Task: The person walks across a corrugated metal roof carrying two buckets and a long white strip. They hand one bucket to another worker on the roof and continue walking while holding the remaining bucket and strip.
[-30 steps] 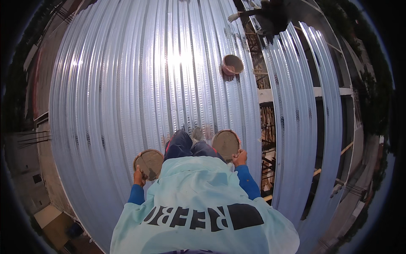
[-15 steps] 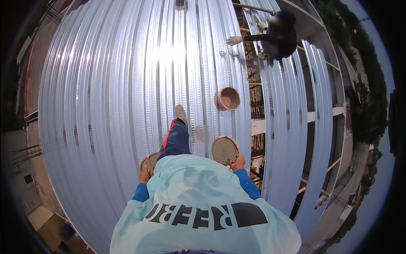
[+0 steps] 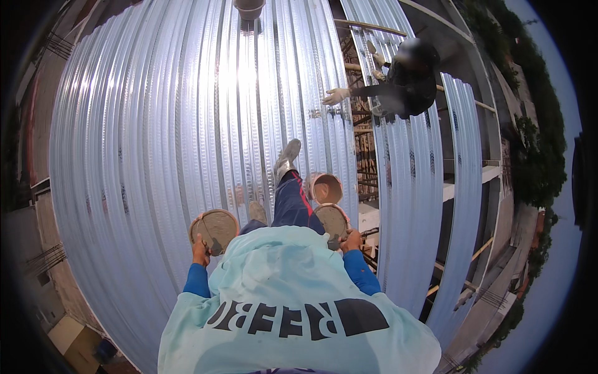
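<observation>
The person's left hand [image 3: 200,250] is closed tight, holding the left bucket [image 3: 215,225] at the side near the body. The arm reaches down and a bit out to the left, and the back of the hand faces away from the body. The right hand [image 3: 352,240] is closed too, holding the right bucket [image 3: 331,219]. That arm points down on the other side, and the fingers curl in toward the bucket. I cannot tell if each hand has the handle or the edge. Both buckets are round and have grey, wet mud near the top. The left bucket is out past the left leg, and the right bucket is just beside the right leg.

The arms have blue sleeves [image 3: 361,273] under a big, light green shirt [image 3: 274,262]. The right shoe [image 3: 286,161] is far in front, and the left shoe [image 3: 257,212] is behind it, near the shirt. Both shoes are over the shiny metal floor [image 3: 143,162], which has long bumps like stripes.

A pink bucket [image 3: 327,188] is just ahead of the right bucket. I cannot tell if they touch. One more bucket [image 3: 250,7] shows at the top edge. Up on the right, a co-worker in dark clothes [image 3: 408,90] reaches out one arm, with a pale glove [image 3: 337,96] over the floor.
</observation>
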